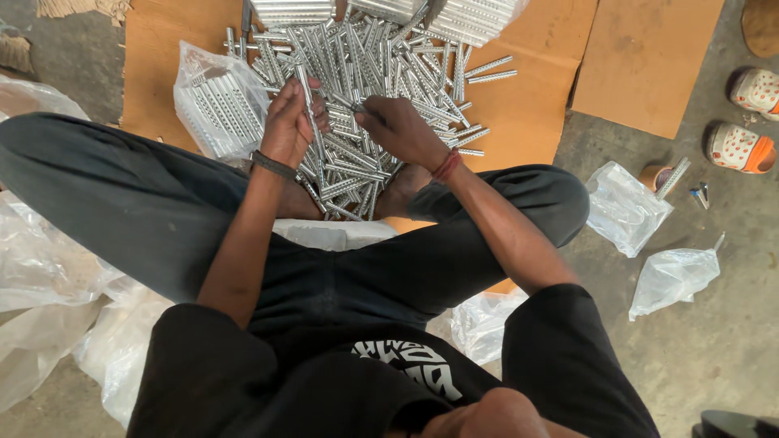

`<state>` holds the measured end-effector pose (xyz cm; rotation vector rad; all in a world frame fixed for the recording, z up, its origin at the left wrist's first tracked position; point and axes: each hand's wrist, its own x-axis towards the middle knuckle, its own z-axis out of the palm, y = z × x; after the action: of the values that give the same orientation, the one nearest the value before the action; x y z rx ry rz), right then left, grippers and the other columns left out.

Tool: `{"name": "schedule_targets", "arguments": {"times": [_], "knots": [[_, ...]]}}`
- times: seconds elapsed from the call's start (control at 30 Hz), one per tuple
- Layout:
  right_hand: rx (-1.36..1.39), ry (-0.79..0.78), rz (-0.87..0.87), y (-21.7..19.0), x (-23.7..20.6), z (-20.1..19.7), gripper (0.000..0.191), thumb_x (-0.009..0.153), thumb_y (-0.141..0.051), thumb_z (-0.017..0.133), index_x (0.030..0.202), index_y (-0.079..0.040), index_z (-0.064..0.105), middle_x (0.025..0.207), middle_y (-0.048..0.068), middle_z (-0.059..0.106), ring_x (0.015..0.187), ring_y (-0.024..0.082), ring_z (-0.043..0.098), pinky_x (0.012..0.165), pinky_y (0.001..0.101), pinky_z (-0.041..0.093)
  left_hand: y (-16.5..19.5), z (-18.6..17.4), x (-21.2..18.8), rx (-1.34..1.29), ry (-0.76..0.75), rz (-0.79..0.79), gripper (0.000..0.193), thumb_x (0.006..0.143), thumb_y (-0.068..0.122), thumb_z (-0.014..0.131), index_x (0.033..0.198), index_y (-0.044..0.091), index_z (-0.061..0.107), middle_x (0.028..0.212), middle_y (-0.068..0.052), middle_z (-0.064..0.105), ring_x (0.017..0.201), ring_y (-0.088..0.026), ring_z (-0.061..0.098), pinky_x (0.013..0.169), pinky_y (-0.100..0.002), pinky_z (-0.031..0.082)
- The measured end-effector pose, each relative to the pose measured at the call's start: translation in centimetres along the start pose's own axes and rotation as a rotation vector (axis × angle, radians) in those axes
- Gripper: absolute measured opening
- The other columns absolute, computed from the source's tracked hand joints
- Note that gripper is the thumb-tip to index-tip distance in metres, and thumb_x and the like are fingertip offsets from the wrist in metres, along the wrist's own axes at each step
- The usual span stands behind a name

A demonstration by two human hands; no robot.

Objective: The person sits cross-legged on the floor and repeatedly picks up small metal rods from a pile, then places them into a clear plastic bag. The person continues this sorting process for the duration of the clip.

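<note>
Far on my left, crumpled clear plastic sheets (40,276) lie on the grey concrete floor (714,357), beside my left knee in dark trousers. I sit cross-legged on the floor.

A little more to the right, a clear plastic bag packed with shiny metal strips (217,104) sits on the flat brown cardboard sheet (158,57). It is just beside my left hand.

My left hand (290,123) wears a dark band at the wrist. Its fingers are curled around one long silver metal strip with rows of small bumps (311,113). The strip stands almost upright in my grip, above the pile.

In the middle is the big pile of loose silver metal strips (381,61). It lies on the cardboard, just past my feet, and reaches to the far edge of the view. Tidy stacks of the same strips (471,18) sit at the far side.

My right hand (404,130) has a red thread on the wrist. Its fingers are pressed together, pinching a strip end near my left hand, low over the pile.

To the right lie two small clear plastic bags (625,207) on the floor, with a small brown cup (654,175) beside one. Far right are white sandals with orange dots (742,146).
</note>
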<state>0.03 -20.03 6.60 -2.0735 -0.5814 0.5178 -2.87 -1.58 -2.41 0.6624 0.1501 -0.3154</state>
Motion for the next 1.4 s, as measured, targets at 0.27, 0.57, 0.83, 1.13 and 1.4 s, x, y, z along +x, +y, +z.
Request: {"name": "schedule_targets", "arguments": {"times": [0.27, 0.57, 0.83, 1.13, 1.4], "knots": [[-0.090, 0.133, -0.002, -0.7, 0.2, -0.9, 0.019, 0.079, -0.020, 0.052, 0.073, -0.002, 0.052, 0.046, 0.010, 0.043, 0.039, 0.021, 0.041, 0.040, 0.0317, 0.032, -0.3, 0.5, 0.3, 0.871, -0.007, 0.266, 0.022, 0.087, 0.020, 0.046, 0.096, 0.000, 0.051, 0.077, 0.001, 0.049, 0.058, -0.001, 0.035, 0.051, -0.017, 0.031], [-0.573, 0.111, -0.200, 0.5, -0.5, -1.4, 0.009, 0.071, -0.017, 0.057, 0.070, -0.008, 0.058, 0.056, 0.009, 0.053, 0.052, 0.027, 0.052, 0.046, 0.0380, 0.038, 1.7, 3.3, -1.5, 1.539, -0.102, 0.650, 0.016, 0.081, 0.017, 0.055, 0.089, 0.004, 0.057, 0.076, -0.009, 0.054, 0.064, -0.020, 0.052, 0.052, -0.028, 0.039], [-0.458, -0.086, -0.042, 2.7, -0.6, 0.5, 0.024, 0.079, -0.024, 0.055, 0.065, -0.005, 0.056, 0.057, 0.012, 0.053, 0.055, 0.030, 0.051, 0.052, 0.0388, 0.039, 1.2, 4.1, -1.8, 1.725, -0.267, 0.749, 0.012, 0.078, 0.016, 0.057, 0.082, 0.005, 0.057, 0.065, -0.006, 0.051, 0.058, -0.022, 0.051, 0.051, -0.033, 0.039], [-0.573, 0.128, -0.045, 1.1, -1.4, -4.2, 0.020, 0.079, -0.021, 0.052, 0.067, -0.005, 0.055, 0.052, 0.013, 0.051, 0.049, 0.031, 0.050, 0.043, 0.0397, 0.037, -1.3, 0.1, -1.0, 1.785, -0.199, 0.281, 0.022, 0.083, 0.025, 0.045, 0.076, 0.007, 0.054, 0.067, -0.011, 0.054, 0.061, -0.030, 0.051, 0.054, -0.040, 0.039], [-0.572, 0.178, -0.042, 1.2, -0.8, -3.1, 0.026, 0.080, -0.025, 0.052, 0.065, -0.003, 0.051, 0.052, 0.013, 0.049, 0.048, 0.031, 0.049, 0.042, 0.0402, 0.036, -0.3, -8.2, 2.4, 1.480, 0.666, 0.741, 0.017, 0.070, -0.004, 0.042, 0.083, 0.002, 0.052, 0.081, -0.014, 0.055, 0.074, -0.030, 0.055, 0.069, -0.034, 0.045]]}}
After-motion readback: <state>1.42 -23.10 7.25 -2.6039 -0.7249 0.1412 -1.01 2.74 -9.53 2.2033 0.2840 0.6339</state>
